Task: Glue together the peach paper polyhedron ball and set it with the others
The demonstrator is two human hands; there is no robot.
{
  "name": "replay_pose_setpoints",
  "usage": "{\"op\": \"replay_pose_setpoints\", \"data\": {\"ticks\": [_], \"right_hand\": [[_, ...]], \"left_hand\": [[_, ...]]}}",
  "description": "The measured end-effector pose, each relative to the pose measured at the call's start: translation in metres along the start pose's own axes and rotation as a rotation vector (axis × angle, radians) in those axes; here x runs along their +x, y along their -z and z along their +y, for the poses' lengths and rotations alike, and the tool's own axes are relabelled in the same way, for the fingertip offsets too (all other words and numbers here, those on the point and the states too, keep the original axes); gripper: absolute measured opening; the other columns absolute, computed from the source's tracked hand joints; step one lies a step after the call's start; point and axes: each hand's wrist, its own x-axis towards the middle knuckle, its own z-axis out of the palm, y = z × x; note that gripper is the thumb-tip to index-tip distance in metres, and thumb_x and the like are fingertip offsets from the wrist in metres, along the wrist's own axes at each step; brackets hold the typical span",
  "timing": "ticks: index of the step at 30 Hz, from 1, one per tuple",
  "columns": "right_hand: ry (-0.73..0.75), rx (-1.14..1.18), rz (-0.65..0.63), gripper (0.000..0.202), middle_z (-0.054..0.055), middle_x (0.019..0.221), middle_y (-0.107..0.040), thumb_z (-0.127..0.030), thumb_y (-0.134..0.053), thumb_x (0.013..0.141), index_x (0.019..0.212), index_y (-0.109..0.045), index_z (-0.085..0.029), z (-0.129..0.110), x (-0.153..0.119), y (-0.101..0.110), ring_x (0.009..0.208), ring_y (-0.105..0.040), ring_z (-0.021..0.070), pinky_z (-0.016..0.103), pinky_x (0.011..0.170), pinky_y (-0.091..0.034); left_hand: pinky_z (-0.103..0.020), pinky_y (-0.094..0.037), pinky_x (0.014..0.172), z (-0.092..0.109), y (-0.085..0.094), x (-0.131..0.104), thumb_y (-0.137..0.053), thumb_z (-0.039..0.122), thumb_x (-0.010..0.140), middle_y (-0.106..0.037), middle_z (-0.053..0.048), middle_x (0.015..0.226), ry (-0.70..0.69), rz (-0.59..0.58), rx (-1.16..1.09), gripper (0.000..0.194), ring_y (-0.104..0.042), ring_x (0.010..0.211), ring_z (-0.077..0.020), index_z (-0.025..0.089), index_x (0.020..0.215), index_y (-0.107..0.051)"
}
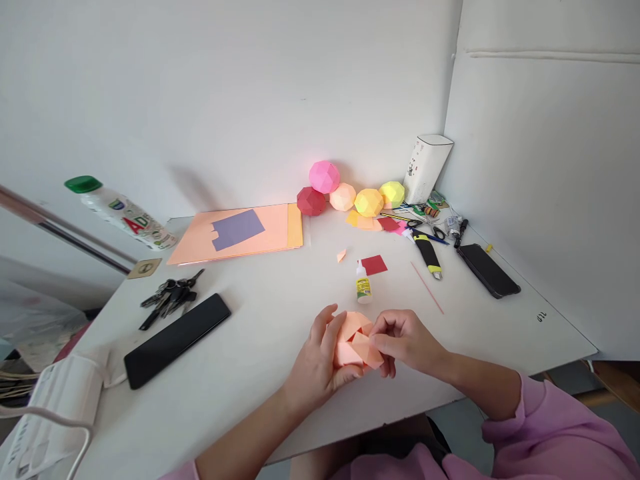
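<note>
Peach model point(345, 353) was between the two hands at the near side of the surface point(280, 287), right of the middle. Fingers of the left hand point(315, 363) were curled around its left side, grasping it, while those of the right hand point(407, 343) pinched a loose flap on its right. Just beyond was the glue point(364, 288), with a red card point(376, 265) beside it. Farther off, five paper balls point(325, 177) sat by the wall point(240, 100); a cutter point(427, 252) lay to the right.
</note>
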Motion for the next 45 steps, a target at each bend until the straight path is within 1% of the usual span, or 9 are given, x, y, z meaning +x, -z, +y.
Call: {"op": "replay_pose_setpoints", "data": {"ticks": [15,18,21,25,30,37,39,42,45], "right_hand": [[0.037,-0.031,0.009,0.017,-0.006,0.046,-0.058,-0.022,-0.062,0.073,0.063,-0.048,-0.018,-0.002,-0.002,0.0,0.036,-0.057,0.0108,0.02,0.036,-0.043],[0.038,-0.043,0.013,0.015,-0.006,0.047,-0.058,-0.021,-0.062,0.072,0.065,-0.05,-0.018,-0.002,-0.001,0.002,0.036,-0.055,0.0094,0.019,0.035,-0.042],[0.053,-0.039,0.008,0.01,-0.005,0.051,-0.06,-0.021,-0.063,0.072,0.07,-0.054,-0.017,0.0,0.001,0.004,0.037,-0.052,0.0081,0.02,0.036,-0.042],[0.08,-0.041,-0.011,0.009,-0.003,0.055,-0.06,-0.024,-0.063,0.076,0.074,-0.058,-0.016,0.003,0.003,0.006,0.042,-0.052,0.0087,0.021,0.038,-0.043],[0.094,-0.103,0.027,0.011,-0.004,0.053,-0.056,-0.026,-0.064,0.079,0.078,-0.063,-0.015,-0.001,0.003,0.006,0.042,-0.048,0.0071,0.02,0.04,-0.04],[0.099,-0.085,0.046,0.02,-0.003,0.058,-0.059,-0.032,-0.074,0.073,0.075,-0.064,-0.015,-0.008,0.005,0.009,0.044,-0.047,0.0063,0.021,0.042,-0.038],[0.101,-0.075,0.028,0.022,-0.003,0.059,-0.059,-0.034,-0.074,0.074,0.074,-0.064,-0.014,-0.007,0.005,0.009,0.044,-0.047,0.0061,0.021,0.043,-0.038],[0.11,-0.077,0.013,0.022,-0.003,0.058,-0.06,-0.036,-0.073,0.076,0.076,-0.064,-0.015,-0.004,0.005,0.01,0.044,-0.046,0.0062,0.021,0.043,-0.038],[0.134,-0.092,0.011,0.021,-0.002,0.059,-0.061,-0.036,-0.071,0.078,0.079,-0.066,-0.016,-0.001,0.005,0.009,0.045,-0.047,0.0067,0.022,0.044,-0.039]], "left_hand": [[-0.054,-0.053,0.089,-0.003,0.0,0.0,-0.033,0.072,0.082,-0.028,-0.023,0.141,-0.018,-0.027,-0.001,0.084,-0.045,0.126,-0.037,0.026,0.148,-0.011],[-0.054,-0.052,0.09,-0.003,-0.001,0.0,-0.038,0.074,0.079,-0.029,-0.024,0.141,-0.039,-0.024,0.001,0.089,-0.045,0.126,-0.0378,0.025,0.148,-0.011],[-0.056,-0.052,0.091,-0.002,-0.001,0.001,-0.051,0.075,0.072,-0.03,-0.024,0.14,-0.064,-0.012,0.018,0.1,-0.043,0.127,-0.0399,0.025,0.148,-0.009],[-0.056,-0.05,0.092,0.0,-0.002,0.001,-0.066,0.062,0.073,-0.031,-0.023,0.141,-0.078,-0.039,0.042,0.1,-0.044,0.125,-0.0396,0.026,0.147,-0.01],[-0.055,-0.049,0.094,0.004,-0.001,0.003,-0.07,0.036,0.078,-0.035,-0.022,0.138,-0.112,-0.021,0.038,0.09,-0.044,0.123,-0.0363,0.021,0.146,-0.013],[-0.055,-0.048,0.094,0.009,0.0,0.007,-0.066,0.025,0.078,-0.037,-0.022,0.137,-0.126,0.038,0.046,0.085,-0.046,0.119,-0.0342,0.02,0.146,-0.014],[-0.056,-0.046,0.096,0.008,0.0,0.005,-0.065,0.026,0.079,-0.035,-0.021,0.139,-0.108,0.021,0.025,0.087,-0.043,0.122,-0.0349,0.022,0.147,-0.011],[-0.059,-0.042,0.101,0.003,0.0,0.001,-0.063,0.042,0.083,-0.027,-0.021,0.146,-0.071,-0.044,-0.077,0.089,-0.035,0.132,-0.0377,0.025,0.149,-0.005],[-0.059,-0.038,0.106,0.0,0.0,-0.002,-0.049,0.055,0.089,-0.018,-0.019,0.151,-0.028,-0.085,-0.192,0.081,-0.025,0.14,-0.0373,0.028,0.151,-0.003]]}}
